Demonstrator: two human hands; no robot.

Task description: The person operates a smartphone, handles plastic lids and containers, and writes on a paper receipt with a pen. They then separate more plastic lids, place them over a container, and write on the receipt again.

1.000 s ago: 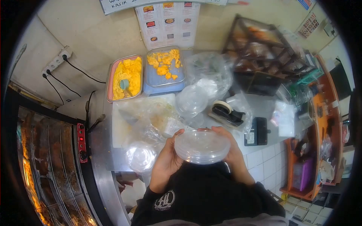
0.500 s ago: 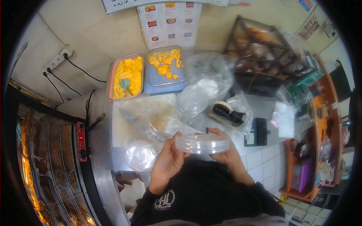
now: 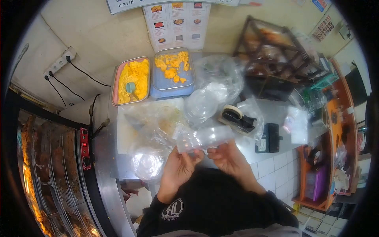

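Both hands hold a clear plastic container (image 3: 206, 138) above the table's front edge, its shape partly blurred. My left hand (image 3: 179, 166) grips its lower left side, thumb and fingers pressed to the plastic. At its lower right side, my right hand (image 3: 229, 158) has its fingers closed on the rim. Under and behind it lie crumpled clear plastic bags (image 3: 158, 128). Round clear lids or containers (image 3: 147, 162) rest left of my left hand, and more round ones (image 3: 200, 104) stand behind. A black tape dispenser (image 3: 241, 120) sits beyond my right hand.
Two trays of yellow food, one pink-rimmed (image 3: 115, 89) and one wire-edged (image 3: 158, 85), stand at the back. A white cutting board (image 3: 124, 136) lies left. A black device (image 3: 272, 138) is on the right. A heated cabinet (image 3: 59, 166) borders the left, a dark rack (image 3: 272, 47) the back right.
The clear container has moved up and away from the body and tilted. My right hand has shifted left, closer to my left hand, and its grip is now lower on the container.
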